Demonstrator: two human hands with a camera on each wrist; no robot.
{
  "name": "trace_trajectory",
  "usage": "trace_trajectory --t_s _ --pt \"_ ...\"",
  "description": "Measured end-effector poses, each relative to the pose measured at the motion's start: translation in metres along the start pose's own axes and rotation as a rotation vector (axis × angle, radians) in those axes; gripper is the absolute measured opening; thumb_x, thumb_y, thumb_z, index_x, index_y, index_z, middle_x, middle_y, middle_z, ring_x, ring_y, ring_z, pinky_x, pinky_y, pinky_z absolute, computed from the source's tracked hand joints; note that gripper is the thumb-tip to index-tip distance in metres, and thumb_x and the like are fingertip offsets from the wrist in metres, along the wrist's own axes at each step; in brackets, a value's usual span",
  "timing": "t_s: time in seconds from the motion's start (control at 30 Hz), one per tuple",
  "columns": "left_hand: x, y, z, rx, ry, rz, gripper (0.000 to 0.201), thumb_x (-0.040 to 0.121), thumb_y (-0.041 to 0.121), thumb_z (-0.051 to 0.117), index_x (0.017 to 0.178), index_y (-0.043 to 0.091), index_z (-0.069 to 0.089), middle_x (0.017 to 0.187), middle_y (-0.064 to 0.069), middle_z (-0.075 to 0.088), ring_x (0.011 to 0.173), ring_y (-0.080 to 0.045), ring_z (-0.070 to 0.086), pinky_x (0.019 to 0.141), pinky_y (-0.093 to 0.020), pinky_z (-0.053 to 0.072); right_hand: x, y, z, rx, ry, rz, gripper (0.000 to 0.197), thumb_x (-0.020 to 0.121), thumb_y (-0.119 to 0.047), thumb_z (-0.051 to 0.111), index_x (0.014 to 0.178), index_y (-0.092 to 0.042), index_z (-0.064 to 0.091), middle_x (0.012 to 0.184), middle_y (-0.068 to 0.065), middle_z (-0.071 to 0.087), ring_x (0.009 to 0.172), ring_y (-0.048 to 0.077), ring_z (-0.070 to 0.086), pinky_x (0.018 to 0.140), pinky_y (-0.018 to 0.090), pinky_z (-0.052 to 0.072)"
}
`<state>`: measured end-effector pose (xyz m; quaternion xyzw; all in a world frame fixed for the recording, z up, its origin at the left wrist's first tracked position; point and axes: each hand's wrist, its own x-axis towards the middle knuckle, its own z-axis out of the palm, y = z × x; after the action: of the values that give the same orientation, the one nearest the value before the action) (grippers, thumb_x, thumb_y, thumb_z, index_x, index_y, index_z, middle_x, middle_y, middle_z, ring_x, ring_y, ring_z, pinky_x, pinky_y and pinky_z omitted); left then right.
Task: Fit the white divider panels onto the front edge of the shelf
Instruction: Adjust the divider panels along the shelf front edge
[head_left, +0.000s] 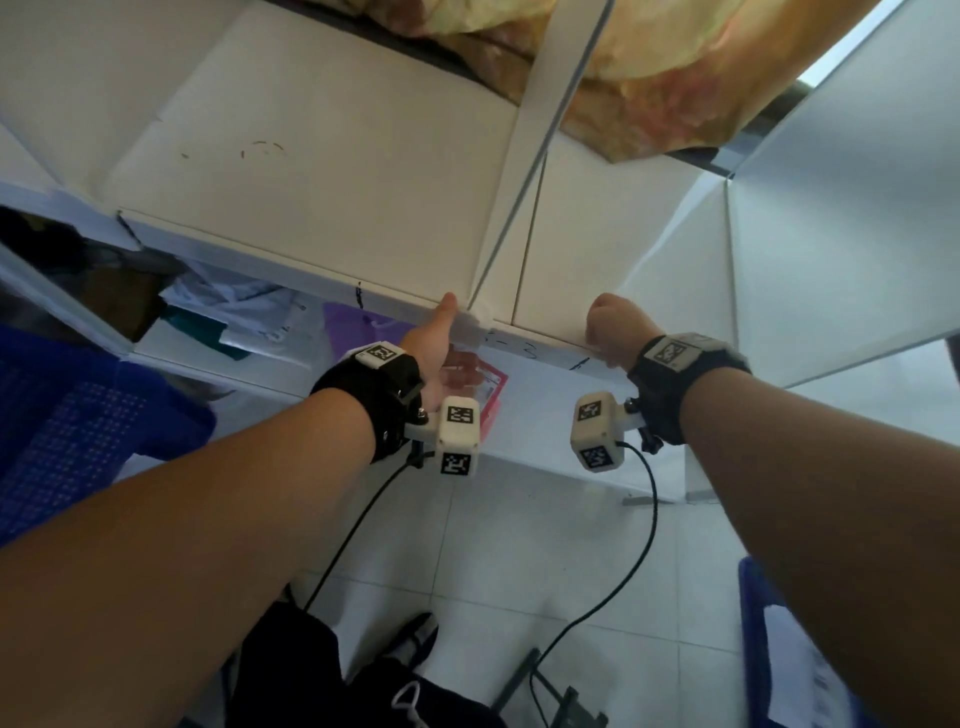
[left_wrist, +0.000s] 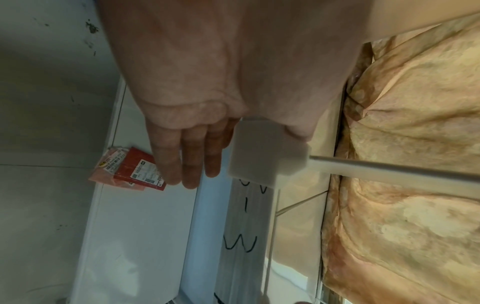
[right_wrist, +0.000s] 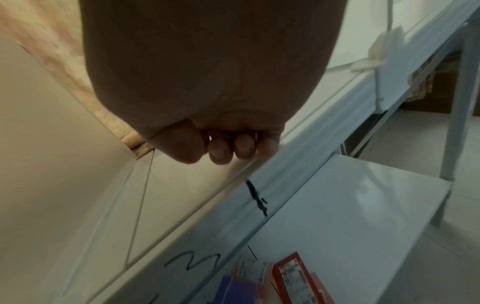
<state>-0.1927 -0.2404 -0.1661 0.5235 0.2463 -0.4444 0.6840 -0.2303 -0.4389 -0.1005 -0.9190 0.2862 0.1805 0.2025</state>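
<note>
A thin white divider panel (head_left: 524, 156) stands upright on the white shelf, running from the back to the front edge (head_left: 540, 347). Its white foot block (head_left: 475, 325) (left_wrist: 265, 154) sits over that edge. My left hand (head_left: 441, 332) (left_wrist: 187, 160) is at the block, thumb against its top side, fingers (left_wrist: 192, 164) straight and hanging below the shelf. My right hand (head_left: 610, 325) (right_wrist: 228, 148) is curled into a fist against the front edge (right_wrist: 233, 216), right of the divider, with nothing visible in it. Black marker scribbles mark the edge strip (left_wrist: 244, 226).
A yellow-orange patterned bag (head_left: 649, 78) fills the back of the shelf. Red packets (head_left: 480, 382) (left_wrist: 135, 168) (right_wrist: 293, 277) and a purple one (head_left: 353, 322) lie on the lower shelf. A blue crate (head_left: 78, 426) stands at left, a white side wall (head_left: 857, 208) at right.
</note>
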Motion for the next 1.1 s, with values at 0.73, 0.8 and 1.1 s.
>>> trace_trajectory --t_s 0.73,0.8,1.1 --pt "-0.013 -0.007 0.017 -0.043 0.057 0.045 0.070 0.082 0.067 0.055 0.125 0.011 0.055 0.106 -0.013 0.071 0.100 -0.035 0.067 0.086 -0.050 0.053 0.025 -0.016 0.014 -0.051 -0.078 -0.382 0.054 0.069 -0.067 0.068 0.081 -0.020 0.046 0.071 -0.004 0.047 0.063 0.014 0.039 0.059 0.028 0.035" --pt "-0.017 -0.007 0.021 -0.026 0.048 0.047 0.068 0.083 0.066 0.055 0.122 0.010 0.057 0.110 -0.013 0.070 0.099 -0.035 0.068 0.079 -0.045 0.055 0.025 -0.017 0.016 -0.060 -0.083 -0.386 0.052 0.070 -0.066 0.069 0.079 -0.021 0.045 0.071 -0.004 0.047 0.062 0.014 0.038 0.058 0.027 0.035" --pt "-0.014 -0.016 0.032 0.022 0.045 0.054 0.065 0.083 0.070 0.051 0.116 0.015 0.058 0.113 -0.009 0.068 0.094 -0.031 0.069 0.072 -0.042 0.053 0.031 -0.007 0.015 -0.120 -0.041 -0.389 0.049 0.072 -0.063 0.069 0.080 -0.020 0.045 0.070 -0.004 0.047 0.061 0.013 0.039 0.059 0.026 0.037"
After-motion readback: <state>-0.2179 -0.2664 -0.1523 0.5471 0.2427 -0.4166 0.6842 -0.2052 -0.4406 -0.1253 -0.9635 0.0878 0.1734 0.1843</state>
